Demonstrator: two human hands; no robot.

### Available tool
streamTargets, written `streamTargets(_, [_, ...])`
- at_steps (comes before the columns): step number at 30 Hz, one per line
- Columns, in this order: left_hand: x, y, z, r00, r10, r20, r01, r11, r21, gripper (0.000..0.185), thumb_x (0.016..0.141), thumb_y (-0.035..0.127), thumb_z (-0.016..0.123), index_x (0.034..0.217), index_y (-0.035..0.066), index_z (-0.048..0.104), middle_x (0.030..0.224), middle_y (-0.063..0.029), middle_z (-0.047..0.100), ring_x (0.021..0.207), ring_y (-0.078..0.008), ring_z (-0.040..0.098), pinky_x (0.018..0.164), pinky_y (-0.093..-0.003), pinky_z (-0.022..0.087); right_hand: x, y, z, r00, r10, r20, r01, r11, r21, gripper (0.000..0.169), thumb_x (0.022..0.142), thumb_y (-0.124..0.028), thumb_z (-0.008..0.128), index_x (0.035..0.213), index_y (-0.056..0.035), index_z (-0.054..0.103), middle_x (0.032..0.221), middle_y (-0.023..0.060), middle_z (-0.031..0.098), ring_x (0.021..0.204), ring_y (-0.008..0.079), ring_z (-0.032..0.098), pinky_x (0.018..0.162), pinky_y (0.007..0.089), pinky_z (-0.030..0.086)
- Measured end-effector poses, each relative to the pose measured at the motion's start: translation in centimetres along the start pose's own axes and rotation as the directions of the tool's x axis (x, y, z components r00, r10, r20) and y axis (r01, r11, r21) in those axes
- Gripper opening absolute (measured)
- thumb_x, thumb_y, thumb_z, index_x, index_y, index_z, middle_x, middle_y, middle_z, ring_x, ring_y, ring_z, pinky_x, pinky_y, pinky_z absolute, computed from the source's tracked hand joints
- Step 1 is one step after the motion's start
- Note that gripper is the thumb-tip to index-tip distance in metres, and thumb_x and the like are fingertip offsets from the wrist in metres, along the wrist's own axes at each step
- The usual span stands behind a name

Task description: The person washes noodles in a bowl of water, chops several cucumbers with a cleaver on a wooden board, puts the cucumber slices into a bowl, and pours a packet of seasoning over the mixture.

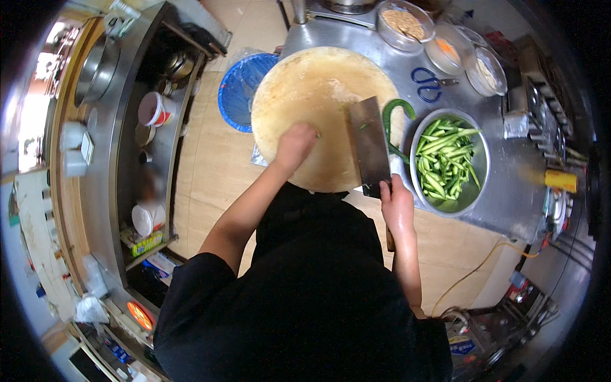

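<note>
A thick round wooden chopping block [310,95] stands before me, its top wet and stained. My right hand [398,203] grips a broad Chinese cleaver [370,143] over the block's right side; bits of green cling to the blade. Above the block's left part, my left hand [297,147] is closed, with a small green piece [318,133] pinched at its fingertips. Just right of the cleaver lies a curved dark-green vegetable [387,126], partly hidden by the blade. A metal bowl [483,184] beside the block holds many cut cucumber pieces [446,162].
A blue-lined bin [234,95] stands on the floor left of the block. Blue-handled scissors [427,86] lie on the steel table [510,167]. Behind them are tubs of minced food [403,26], orange shreds [446,50] and pale pieces [486,74]. A steel shelf unit [136,119] runs along the left.
</note>
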State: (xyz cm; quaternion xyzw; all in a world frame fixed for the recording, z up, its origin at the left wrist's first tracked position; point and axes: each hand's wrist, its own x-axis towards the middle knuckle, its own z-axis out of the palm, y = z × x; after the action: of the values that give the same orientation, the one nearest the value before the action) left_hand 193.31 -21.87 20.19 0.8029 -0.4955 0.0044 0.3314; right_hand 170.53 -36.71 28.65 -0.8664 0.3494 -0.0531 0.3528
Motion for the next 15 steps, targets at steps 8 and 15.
streamTargets(8, [-4.3,-2.0,-0.1,0.962,0.063,0.265,-0.064,0.998,-0.003,0.030,0.074,0.008,0.051,0.103,0.006,0.055,0.105,-0.0092,0.054,0.092,-0.0280,0.053,0.074,-0.0339,0.047,2.1,-3.6,2.8,0.944,-0.263,0.200,0.314,0.901,-0.299,0.014,0.084,-0.016,0.050,0.079,-0.0046,0.044,0.058,0.0163,0.057,0.052,0.0342,0.057,0.047,0.0424,0.046])
streamTargets(15, [-4.1,-2.6,-1.2,0.967,0.097,0.234,-0.133,0.981,0.143,0.030,0.073,0.010,0.050,0.103,0.009,0.056,0.104,-0.0043,0.052,0.090,-0.0237,0.054,0.067,-0.0314,0.048,2.6,-5.9,3.7,0.945,-0.213,0.247,0.286,0.906,-0.311,0.013,0.083,-0.016,0.052,0.082,-0.0046,0.045,0.065,0.0165,0.058,0.056,0.0359,0.057,0.050,0.0435,0.046])
